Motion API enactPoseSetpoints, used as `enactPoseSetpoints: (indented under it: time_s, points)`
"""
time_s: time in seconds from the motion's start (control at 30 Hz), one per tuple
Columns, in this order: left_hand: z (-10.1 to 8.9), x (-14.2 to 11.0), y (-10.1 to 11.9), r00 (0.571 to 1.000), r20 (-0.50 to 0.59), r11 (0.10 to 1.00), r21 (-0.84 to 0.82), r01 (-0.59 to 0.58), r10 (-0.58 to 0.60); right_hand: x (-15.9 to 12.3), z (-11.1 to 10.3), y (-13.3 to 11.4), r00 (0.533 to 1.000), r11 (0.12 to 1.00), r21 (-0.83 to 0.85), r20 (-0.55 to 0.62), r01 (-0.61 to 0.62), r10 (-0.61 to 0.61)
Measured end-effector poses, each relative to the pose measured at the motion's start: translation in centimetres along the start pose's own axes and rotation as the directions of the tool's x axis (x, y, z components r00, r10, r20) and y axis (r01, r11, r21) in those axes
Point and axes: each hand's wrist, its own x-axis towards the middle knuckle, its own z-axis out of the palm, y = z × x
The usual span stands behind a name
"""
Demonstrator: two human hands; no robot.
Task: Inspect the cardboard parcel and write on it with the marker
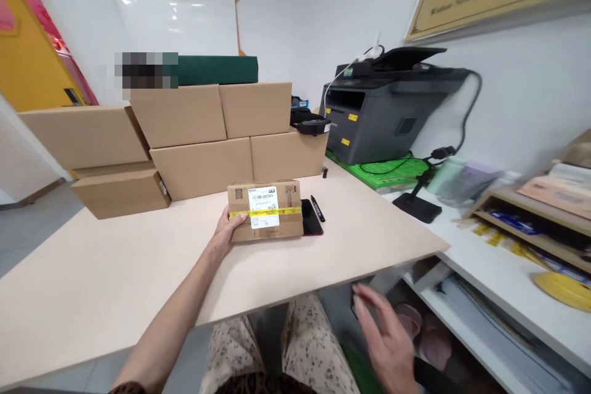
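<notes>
My left hand point(225, 229) is closed on the left end of a small cardboard box point(289, 225), thumb across its front. The box is tipped up toward me over the table. A white shipping label point(264, 198) and a strip of yellow tape point(290, 212) cross its face. Partly hidden behind its right side lies a dark flat device, perhaps a phone or tablet point(312, 219). A black marker point(317, 208) rests beside that. Off the table's front edge, my right hand point(385, 338) hangs low with slightly bent fingers apart and nothing visible in it.
Stacked cardboard boxes point(201, 166) line the back of the table point(115, 283), with a dark green box point(212, 69) on top. A grey printer point(369, 117) stands at back right. Nearer are a black stand point(418, 206), a wooden organizer point(530, 221) and a yellow tape roll point(566, 289).
</notes>
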Motion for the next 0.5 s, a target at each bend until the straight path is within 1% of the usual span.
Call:
enactPoseSetpoints:
  time_s: [0.07,0.1,0.13,0.17,0.23,0.3,0.33,0.37,0.4,0.43,0.5]
  points:
    - [0.7,-1.8,0.1,0.999,-0.01,1.0,-0.001,0.03,-0.03,3.2,2.5,-3.5,0.992,0.985,0.173,0.123,-0.023,0.001]
    - [1.1,-2.8,0.2,0.999,-0.012,0.999,-0.005,0.045,-0.045,4.6,3.9,-4.9,0.986,0.957,0.287,0.167,-0.042,-0.007]
    - [1.4,-3.9,0.3,0.998,-0.01,0.998,-0.011,0.063,-0.063,5.9,5.3,-6.1,0.976,0.917,0.387,0.217,-0.094,0.008]
    - [1.8,-4.9,0.3,0.997,-0.009,0.997,-0.019,0.081,-0.081,6.9,6.5,-7.0,0.961,0.883,0.44,0.275,-0.16,0.036]
    - [2.2,-6.9,0.5,0.993,-0.016,0.993,-0.037,0.114,-0.115,8.1,8.4,-8.2,0.905,0.833,0.469,0.418,-0.294,0.084]
    - [2.2,-8.5,0.8,0.989,-0.037,0.989,-0.051,0.14,-0.142,8.3,9.4,-8.5,0.831,0.781,0.46,0.541,-0.423,0.132]
    - [2.1,-9.3,1.0,0.987,-0.05,0.987,-0.054,0.152,-0.154,8.1,9.5,-8.4,0.796,0.754,0.453,0.587,-0.475,0.149]
    - [2.0,-10.0,1.1,0.985,-0.057,0.985,-0.059,0.162,-0.166,7.9,9.5,-8.3,0.772,0.732,0.451,0.615,-0.511,0.161]
    - [1.8,-10.6,1.2,0.983,-0.057,0.984,-0.066,0.168,-0.172,7.6,9.4,-8.1,0.761,0.715,0.453,0.626,-0.532,0.169]
    - [1.6,-11.2,1.1,0.984,-0.051,0.983,-0.078,0.165,-0.169,7.3,9.3,-8.0,0.76,0.703,0.46,0.625,-0.543,0.178]
    - [1.2,-12.3,0.8,0.99,-0.036,0.986,-0.1,0.132,-0.136,7.0,9.1,-8.0,0.776,0.679,0.482,0.593,-0.554,0.213]
